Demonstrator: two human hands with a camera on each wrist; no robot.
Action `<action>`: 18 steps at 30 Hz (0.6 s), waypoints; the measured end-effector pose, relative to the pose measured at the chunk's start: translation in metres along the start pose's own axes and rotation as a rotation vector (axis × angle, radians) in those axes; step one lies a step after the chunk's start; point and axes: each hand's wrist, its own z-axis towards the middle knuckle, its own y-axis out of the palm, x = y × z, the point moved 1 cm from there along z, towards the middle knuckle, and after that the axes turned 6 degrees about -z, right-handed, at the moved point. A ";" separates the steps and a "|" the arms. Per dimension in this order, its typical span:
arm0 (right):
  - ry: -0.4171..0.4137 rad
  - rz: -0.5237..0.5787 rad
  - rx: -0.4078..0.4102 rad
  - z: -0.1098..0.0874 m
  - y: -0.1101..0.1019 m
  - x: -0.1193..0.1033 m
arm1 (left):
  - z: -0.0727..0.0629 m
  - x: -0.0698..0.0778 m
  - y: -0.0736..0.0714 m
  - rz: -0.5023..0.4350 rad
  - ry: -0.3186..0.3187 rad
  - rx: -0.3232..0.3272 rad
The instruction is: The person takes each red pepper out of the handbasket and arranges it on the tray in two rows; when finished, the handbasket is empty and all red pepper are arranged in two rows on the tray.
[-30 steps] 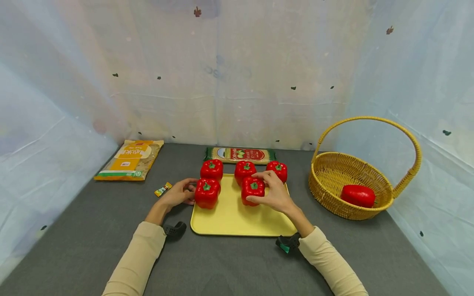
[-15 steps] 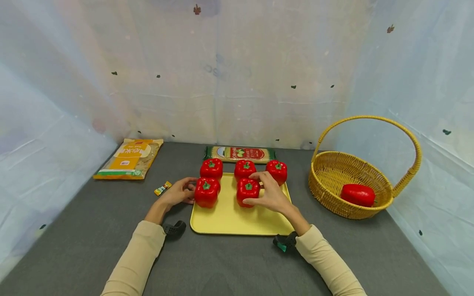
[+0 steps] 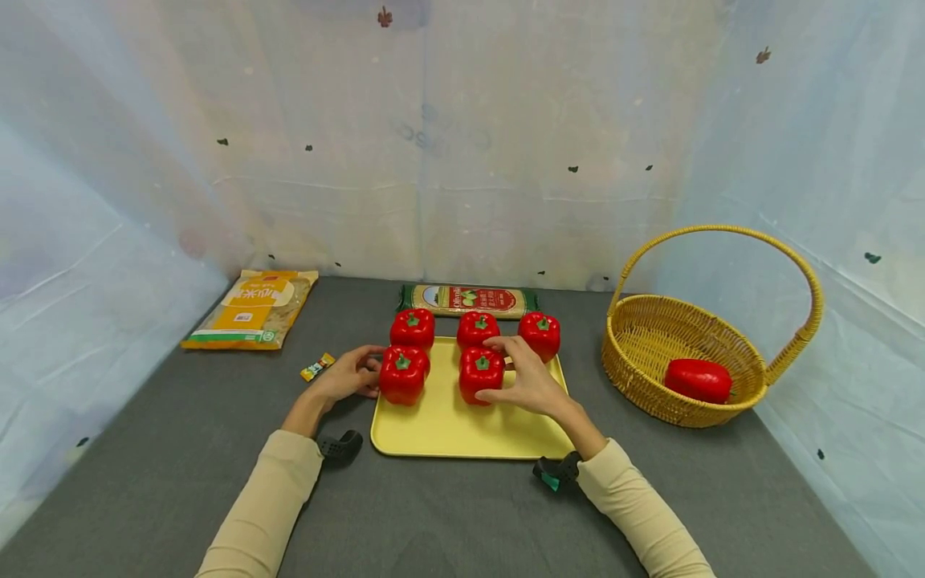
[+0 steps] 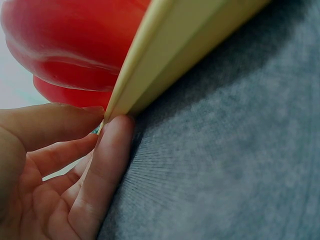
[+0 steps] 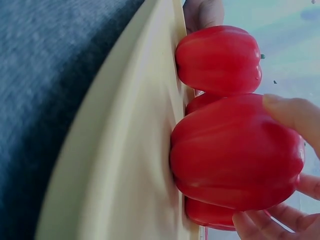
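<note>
Several red bell peppers with green stems stand on a yellow tray (image 3: 462, 437) in the head view. My right hand (image 3: 535, 382) holds the front middle bell pepper (image 3: 477, 379) between thumb and fingers; in the right wrist view this pepper (image 5: 230, 155) stands upright on the tray. My left hand (image 3: 347, 377) is at the tray's left edge, beside the front left bell pepper (image 3: 402, 381). In the left wrist view its fingers (image 4: 107, 155) pinch the tray's rim (image 4: 131, 70). Behind are the back left pepper (image 3: 412, 329), middle pepper (image 3: 477, 327) and right pepper (image 3: 540, 333).
A wicker basket (image 3: 629, 389) with a tall handle stands at the right, a red bell pepper (image 3: 698, 380) lying in it. Behind the tray is a spaghetti pack (image 3: 470, 300). At the left lie a yellow grain bag (image 3: 253, 311) and a small wrapped packet (image 3: 318, 367).
My right hand has shifted left a little with the front middle pepper, mostly in the first half second. The left hand has stayed at the tray's left edge.
</note>
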 end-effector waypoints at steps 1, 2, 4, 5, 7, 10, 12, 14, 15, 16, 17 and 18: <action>-0.001 -0.004 0.000 0.000 0.000 0.000 | 0.000 0.000 0.000 -0.001 0.000 0.000; -0.002 -0.007 -0.001 0.000 -0.001 -0.001 | 0.000 0.000 0.000 0.000 0.000 0.000; 0.000 -0.014 -0.002 -0.001 -0.002 -0.001 | 0.000 0.000 0.000 -0.001 -0.001 0.001; 0.001 -0.015 -0.002 -0.001 -0.003 -0.001 | 0.000 0.000 0.001 0.000 -0.002 0.002; -0.003 -0.007 -0.001 -0.002 -0.006 -0.002 | 0.000 0.000 0.001 0.000 -0.004 0.002; -0.006 0.019 0.004 -0.003 -0.013 -0.003 | 0.000 0.000 0.001 -0.002 -0.003 0.003; -0.018 0.031 0.010 -0.004 -0.019 -0.003 | 0.000 0.000 0.001 -0.002 -0.002 0.002; -0.026 0.032 0.018 -0.004 -0.026 -0.003 | 0.000 0.000 0.001 -0.002 -0.003 0.003; -0.034 0.030 0.026 -0.005 -0.029 -0.002 | 0.000 0.001 0.001 -0.002 -0.004 0.002; -0.037 0.029 0.033 -0.005 -0.033 -0.001 | 0.000 0.001 0.001 -0.003 -0.004 0.003; -0.037 0.023 0.041 -0.006 -0.037 -0.001 | -0.001 0.001 0.001 -0.005 -0.005 0.004; -0.038 0.017 0.049 -0.007 -0.042 0.000 | -0.001 0.001 0.001 -0.005 -0.006 0.004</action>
